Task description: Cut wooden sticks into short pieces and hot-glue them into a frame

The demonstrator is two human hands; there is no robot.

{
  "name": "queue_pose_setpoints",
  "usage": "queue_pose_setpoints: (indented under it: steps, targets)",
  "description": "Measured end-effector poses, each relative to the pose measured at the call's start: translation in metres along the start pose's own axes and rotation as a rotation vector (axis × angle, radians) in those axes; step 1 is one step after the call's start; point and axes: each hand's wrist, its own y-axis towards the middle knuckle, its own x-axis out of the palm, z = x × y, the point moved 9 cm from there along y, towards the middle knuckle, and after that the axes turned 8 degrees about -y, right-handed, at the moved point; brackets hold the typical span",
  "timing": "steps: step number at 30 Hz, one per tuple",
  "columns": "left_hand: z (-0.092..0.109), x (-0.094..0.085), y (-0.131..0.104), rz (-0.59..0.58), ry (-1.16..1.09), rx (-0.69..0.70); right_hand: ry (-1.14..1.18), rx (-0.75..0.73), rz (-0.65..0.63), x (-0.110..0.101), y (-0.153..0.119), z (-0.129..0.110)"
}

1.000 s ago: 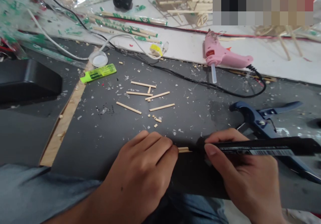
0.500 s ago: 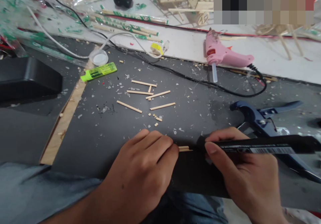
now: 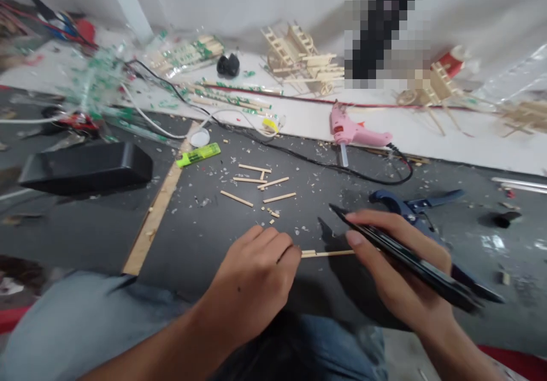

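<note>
My left hand [image 3: 260, 273] presses down near the table's front edge, its fingers closed on thin wooden sticks [image 3: 333, 253]. A short stick lies alongside a longer one, and both stick out to the right of my fingers. Their other ends are hidden under the hand. My right hand [image 3: 414, 290] grips a black marker pen [image 3: 405, 254] between thumb and fingers. The pen's dark tip points up and left, raised above the sticks and apart from them. Beyond my hands lie several short cut sticks [image 3: 237, 199] and small wooden offcuts [image 3: 273, 213].
A blue hand cutter [image 3: 395, 203] lies partly behind my right hand. Further back are a pink glue gun [image 3: 356, 134] with its black cord, a green lighter [image 3: 199, 155] and small wooden cart models [image 3: 299, 56]. A black box [image 3: 89, 167] stands left of a wooden strip [image 3: 158, 216].
The marker has lifted off the sticks, and its tip has swung up and away. More of the longer stick shows. My left hand keeps its grip. The camera view has tilted up.
</note>
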Motion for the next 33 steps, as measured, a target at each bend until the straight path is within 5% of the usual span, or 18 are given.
queue_pose_setpoints:
  steps: [5,8,11,15,19,27,33]
  targets:
    - [-0.005,-0.005,-0.003,-0.007,0.167,-0.002,-0.327,-0.431,-0.204,0.026,0.054,-0.033]
    - [-0.005,-0.005,-0.003,-0.031,0.192,0.000,-0.520,-0.552,-0.300,0.033,0.060,-0.033]
    - [0.002,-0.003,-0.004,-0.037,0.205,0.054,-0.527,-0.506,-0.264,0.008,0.049,-0.006]
    - [0.005,-0.003,-0.007,-0.024,0.221,0.078,-0.570,-0.269,-0.212,-0.036,0.030,0.080]
    - [0.004,-0.006,-0.008,-0.015,0.228,0.059,-0.627,-0.226,-0.369,-0.043,0.021,0.141]
    - [0.005,-0.008,-0.007,-0.050,0.199,0.003,-0.691,-0.287,-0.315,-0.058,0.016,0.117]
    - [0.005,-0.010,0.005,-0.134,0.155,-0.103,-0.679,-0.217,-0.126,-0.069,0.008,0.112]
